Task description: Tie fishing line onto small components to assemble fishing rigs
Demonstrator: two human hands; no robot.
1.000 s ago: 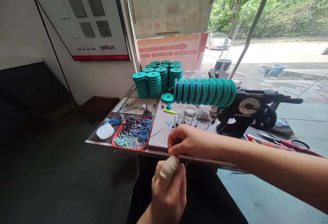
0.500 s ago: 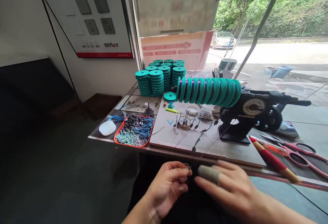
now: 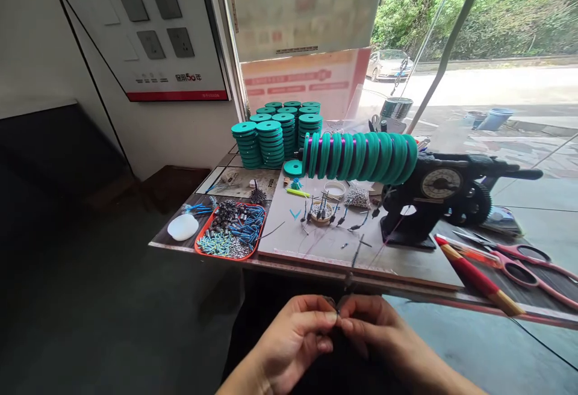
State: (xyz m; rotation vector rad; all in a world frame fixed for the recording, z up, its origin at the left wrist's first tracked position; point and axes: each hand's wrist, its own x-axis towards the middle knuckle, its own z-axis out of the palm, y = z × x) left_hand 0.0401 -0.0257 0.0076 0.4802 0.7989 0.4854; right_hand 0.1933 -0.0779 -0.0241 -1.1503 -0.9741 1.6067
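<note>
Below the table's front edge, my left hand [image 3: 300,338] pinches a thin dark line, with thumb and forefinger pressed together. My right hand [image 3: 383,335] meets it fingertip to fingertip, its thumb and forefinger closed on something too small to make out. A dark thin piece [image 3: 348,282] hangs over the board edge just above the fingertips. On the pale board [image 3: 289,244] lie small dark pieces with blue strands around a round dish of beads [image 3: 321,212]. A red-rimmed tray [image 3: 197,244] holds black, blue and green small parts.
Teal spools [image 3: 246,145] stand stacked at the back. More teal rings sit on the shaft of a black winding machine [image 3: 409,214]. Pink-handled scissors [image 3: 519,274] and a red and tan stick [image 3: 478,277] lie at the right. A white lid [image 3: 183,227] is at the left corner.
My right hand has moved left to my left hand, and its spread fingers have closed. The dark piece at the board's front now reaches down over the edge. The view has shifted slightly.
</note>
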